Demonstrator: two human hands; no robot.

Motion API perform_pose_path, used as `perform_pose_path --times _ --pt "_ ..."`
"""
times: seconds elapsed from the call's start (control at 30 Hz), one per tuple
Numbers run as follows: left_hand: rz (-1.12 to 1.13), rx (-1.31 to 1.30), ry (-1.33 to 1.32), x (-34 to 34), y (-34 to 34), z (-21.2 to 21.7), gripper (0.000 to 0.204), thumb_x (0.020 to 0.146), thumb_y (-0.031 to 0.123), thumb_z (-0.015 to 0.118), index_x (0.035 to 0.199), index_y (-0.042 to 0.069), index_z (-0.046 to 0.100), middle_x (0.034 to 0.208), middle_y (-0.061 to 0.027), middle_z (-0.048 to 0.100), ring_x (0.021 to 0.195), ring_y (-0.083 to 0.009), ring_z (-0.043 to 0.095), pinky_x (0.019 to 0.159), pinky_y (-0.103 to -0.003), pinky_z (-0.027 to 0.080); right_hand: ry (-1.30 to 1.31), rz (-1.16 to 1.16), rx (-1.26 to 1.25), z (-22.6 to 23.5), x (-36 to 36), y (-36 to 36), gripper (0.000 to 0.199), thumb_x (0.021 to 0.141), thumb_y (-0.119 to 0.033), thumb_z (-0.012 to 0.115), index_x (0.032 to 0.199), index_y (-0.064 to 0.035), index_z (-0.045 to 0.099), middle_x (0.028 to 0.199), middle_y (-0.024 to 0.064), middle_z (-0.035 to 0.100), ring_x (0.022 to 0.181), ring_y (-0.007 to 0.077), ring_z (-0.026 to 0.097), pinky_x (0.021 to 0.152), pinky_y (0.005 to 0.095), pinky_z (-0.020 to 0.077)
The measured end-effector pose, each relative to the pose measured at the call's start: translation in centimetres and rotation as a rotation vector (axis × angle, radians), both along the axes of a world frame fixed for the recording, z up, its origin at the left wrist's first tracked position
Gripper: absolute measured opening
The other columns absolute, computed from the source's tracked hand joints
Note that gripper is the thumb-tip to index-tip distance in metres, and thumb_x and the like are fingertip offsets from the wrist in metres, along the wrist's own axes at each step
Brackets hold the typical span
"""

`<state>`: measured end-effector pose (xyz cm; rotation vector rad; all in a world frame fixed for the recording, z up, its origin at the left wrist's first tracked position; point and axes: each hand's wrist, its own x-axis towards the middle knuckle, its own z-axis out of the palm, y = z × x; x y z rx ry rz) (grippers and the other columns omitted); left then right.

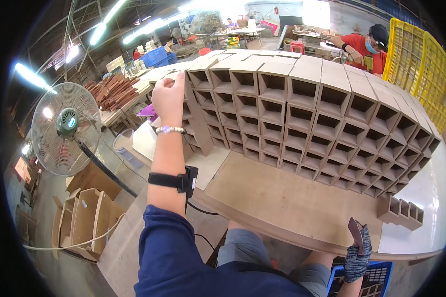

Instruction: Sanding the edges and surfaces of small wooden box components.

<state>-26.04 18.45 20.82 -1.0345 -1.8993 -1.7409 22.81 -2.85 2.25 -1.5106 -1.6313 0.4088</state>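
1. In the head view, the left arm point(169, 153) reaches forward and up, nearly straight, with a black strap point(166, 180) around the forearm and a beaded bracelet point(168, 130) at the wrist.
2. The bare left hand point(168, 98) is raised at the left end of the stacked boxes point(302, 105), its back toward the camera. Its fingers bend inward, close together, near the top corner of the end column; I cannot tell whether they pinch or touch anything.
3. The right hand point(358, 255), in a grey-black knit glove, is low at the near edge of the tabletop point(282, 193), pointing upward. Its fingers are closed on a brown piece point(355, 231), which sticks up past them.
4. The boxes stand in rows on the tabletop, open sides toward the person. A small group point(400, 213) lies apart, beyond the right hand.
5. A blue crate point(387, 270) is below, beside the right wrist.
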Motion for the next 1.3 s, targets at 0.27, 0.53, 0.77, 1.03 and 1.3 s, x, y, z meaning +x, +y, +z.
perform_pose_path --times 0.27,0.53,0.77,1.03,1.3 --pt "0.173 -0.031 0.070 1.7 0.6 -0.8 0.042 0.069 0.037 0.072 0.078 0.002 0.052 0.073 -0.0122 0.060 0.070 -0.0299 0.060 0.067 -0.038 0.047 0.008 -0.039 0.076 -1.6 0.8 -0.1 0.042 0.079 0.005 0.041 0.120 0.0000 0.048 0.111 0.0146 0.056 0.098 0.0240 0.054 0.086 0.0311 0.0408" --pt "0.103 0.096 0.229 -0.6 2.2 -3.8 0.025 0.077 0.023 0.063 0.082 -0.001 0.063 0.079 -0.0199 0.063 0.071 -0.0334 0.060 0.066 -0.036 0.046 0.364 -0.191 -0.355 -1.0 1.5 -1.7 0.042 0.087 -0.009 0.046 0.129 -0.0051 0.041 0.102 0.0102 0.056 0.079 0.0154 0.054 0.070 0.0281 0.0459" --pt "-0.781 0.753 -0.465 10.4 -7.8 -1.8 0.009 0.088 0.007 0.052 0.093 0.001 0.057 0.090 -0.0042 0.061 0.077 -0.0118 0.057 0.067 -0.024 0.045 0.540 0.024 0.184 -8.1 1.8 3.0 0.052 0.086 -0.011 0.048 0.135 -0.0038 0.031 0.131 0.0167 0.042 0.119 0.0247 0.043 0.101 0.0339 0.0308" --pt "-1.259 -0.294 -0.378 21.7 -17.0 -16.2 0.015 0.084 0.006 0.058 0.073 0.006 0.049 0.061 0.0018 0.052 0.054 -0.0068 0.046 0.047 -0.024 0.035 0.090 0.148 0.301 0.1 -2.8 3.1 0.049 0.089 -0.012 0.045 0.134 0.0005 0.030 0.131 0.0156 0.040 0.121 0.0277 0.039 0.105 0.0353 0.0270" --pt "-1.312 -0.462 -0.059 26.3 -18.4 -18.8 0.011 0.079 0.002 0.058 0.075 0.000 0.048 0.062 -0.0144 0.055 0.053 -0.0281 0.058 0.047 -0.032 0.044 -0.745 0.276 -0.092 2.6 -7.5 6.3 0.040 0.080 -0.021 0.048 0.117 -0.0076 0.050 0.123 0.0155 0.050 0.115 0.0306 0.046 0.099 0.0457 0.0315"
